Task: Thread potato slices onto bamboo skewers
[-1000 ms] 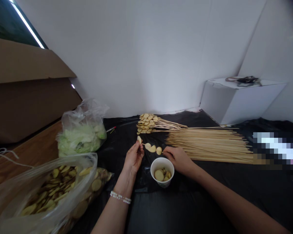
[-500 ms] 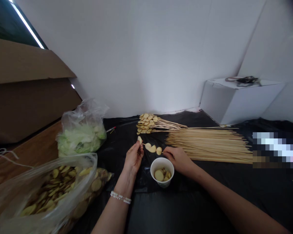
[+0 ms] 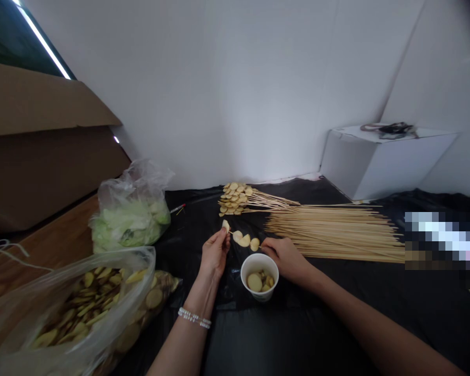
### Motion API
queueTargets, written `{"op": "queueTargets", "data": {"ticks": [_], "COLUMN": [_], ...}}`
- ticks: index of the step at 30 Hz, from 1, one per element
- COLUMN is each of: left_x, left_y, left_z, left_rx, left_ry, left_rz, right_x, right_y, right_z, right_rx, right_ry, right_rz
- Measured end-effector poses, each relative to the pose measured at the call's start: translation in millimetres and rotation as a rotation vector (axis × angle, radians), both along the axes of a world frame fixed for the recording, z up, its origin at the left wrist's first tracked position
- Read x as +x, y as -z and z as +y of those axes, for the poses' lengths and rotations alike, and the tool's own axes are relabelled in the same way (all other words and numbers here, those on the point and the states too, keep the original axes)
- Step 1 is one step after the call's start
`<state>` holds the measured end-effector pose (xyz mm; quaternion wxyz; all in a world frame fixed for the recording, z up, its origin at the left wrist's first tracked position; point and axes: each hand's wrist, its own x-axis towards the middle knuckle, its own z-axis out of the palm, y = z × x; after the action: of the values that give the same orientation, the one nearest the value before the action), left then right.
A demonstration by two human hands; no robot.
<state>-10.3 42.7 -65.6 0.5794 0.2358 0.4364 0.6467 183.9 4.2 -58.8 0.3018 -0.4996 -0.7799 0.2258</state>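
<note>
Between my left hand (image 3: 216,249) and my right hand (image 3: 284,256) runs a thin skewer (image 3: 260,247) bearing several pale potato slices (image 3: 244,240). My left fingers pinch one potato slice (image 3: 226,226) at the skewer's left end. My right fingers are closed round the skewer near the rightmost slice. Just below, a white paper cup (image 3: 259,296) with more slices inside stands on the black sheet, close to my right hand. Beyond my hands lies a pile of filled skewers (image 3: 235,197), and right of it a wide bundle of bare skewers (image 3: 337,232).
At the left, an open plastic bag (image 3: 141,300) holds many slices. Behind it stands a clear bag of cut green vegetables (image 3: 131,222), with a cardboard box (image 3: 43,141) farther left. A white box (image 3: 387,162) is at the back right, against the wall.
My left hand and the slice it pinches have shifted very slightly right along the skewer. My right hand has hardly moved.
</note>
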Motion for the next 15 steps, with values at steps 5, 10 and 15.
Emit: {"op": "queueTargets", "data": {"ticks": [5,10,15], "left_x": [1.0,1.2,1.7], "left_y": [-2.2,-2.8,-0.4], "left_z": [-1.4,-1.4,-0.4], "left_rx": [0.015,0.016,0.029], "left_ry": [0.007,0.017,0.019], "left_rz": [0.030,0.062,0.092], "right_x": [0.1,0.5,0.3], "right_y": [1.4,2.1,0.8], "right_z": [0.5,0.5,0.7], "right_rx": [0.034,0.027,-0.013], "right_ry": [0.041,0.027,0.009], "right_rz": [-0.114,-0.100,0.007]}}
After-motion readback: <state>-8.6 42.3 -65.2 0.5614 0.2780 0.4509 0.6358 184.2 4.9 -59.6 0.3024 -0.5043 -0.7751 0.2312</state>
